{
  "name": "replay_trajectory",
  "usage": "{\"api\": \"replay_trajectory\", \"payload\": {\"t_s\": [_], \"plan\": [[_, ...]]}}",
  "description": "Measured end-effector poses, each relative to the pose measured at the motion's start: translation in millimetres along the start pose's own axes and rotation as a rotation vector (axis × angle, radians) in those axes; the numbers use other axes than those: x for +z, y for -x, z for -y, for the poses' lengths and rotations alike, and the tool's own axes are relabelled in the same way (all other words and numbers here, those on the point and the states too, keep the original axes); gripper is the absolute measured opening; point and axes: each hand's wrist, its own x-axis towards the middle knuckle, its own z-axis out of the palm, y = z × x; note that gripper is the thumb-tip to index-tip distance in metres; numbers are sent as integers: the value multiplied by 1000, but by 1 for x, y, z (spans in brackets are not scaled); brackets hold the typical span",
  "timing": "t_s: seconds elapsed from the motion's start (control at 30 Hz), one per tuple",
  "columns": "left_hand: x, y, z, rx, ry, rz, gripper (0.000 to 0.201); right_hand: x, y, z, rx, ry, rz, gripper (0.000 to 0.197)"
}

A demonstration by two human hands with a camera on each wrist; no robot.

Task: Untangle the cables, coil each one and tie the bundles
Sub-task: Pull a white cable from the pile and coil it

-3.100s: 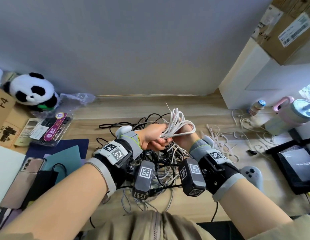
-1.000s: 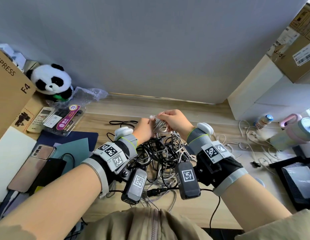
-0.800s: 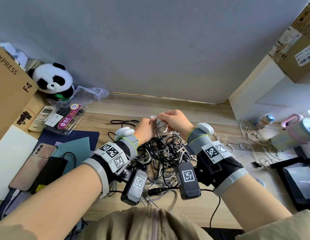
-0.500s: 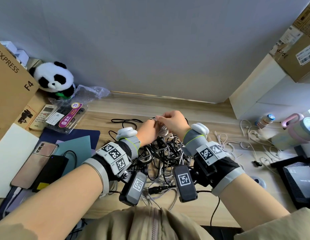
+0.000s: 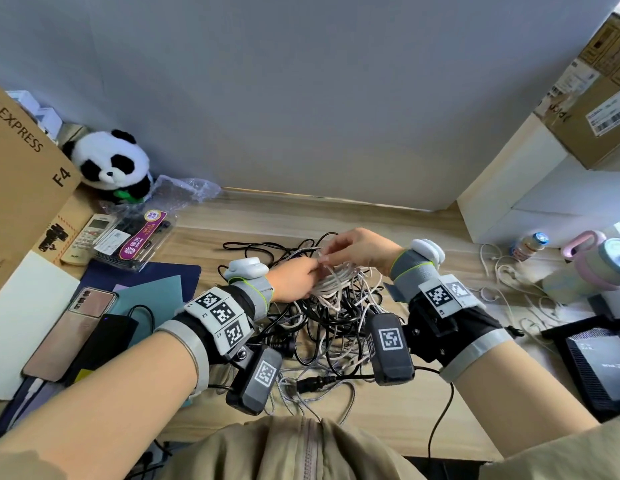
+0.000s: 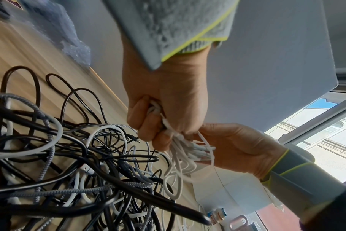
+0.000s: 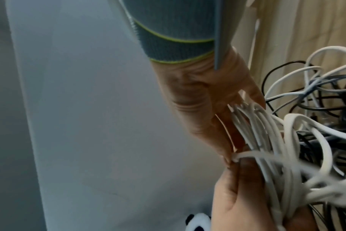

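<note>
Above the tangled pile (image 5: 322,327) on the worktop (image 5: 423,403), the left hand (image 5: 294,277) clenches a white cable coil (image 5: 333,280). The right hand (image 5: 360,249) arches over it, fingers (image 7: 225,150) pinching a strand. Only the left wrist view shows the left fist's curled fingers (image 6: 146,125).
</note>
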Motion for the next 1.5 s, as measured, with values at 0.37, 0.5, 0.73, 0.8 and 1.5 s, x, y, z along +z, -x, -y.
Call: {"api": "replay_trajectory", "payload": {"t_s": [0.37,0.5,0.73,0.8,1.5], "plan": [[3,-2,-10,38,46,49,26,11,-13,-15,-11,56,-514,17],[1,-1,-14,24,103,29,33,5,0,-12,30,-312,-151,16],[5,-4,-12,2,180,23,18,1,2,-21,-13,-295,-98,23],[4,-5,-14,28,271,21,23,1,-1,-25,-15,-234,-186,25],[-12,1,-14,115,213,-10,49,4,-5,-24,-40,-649,-115,17]]}}
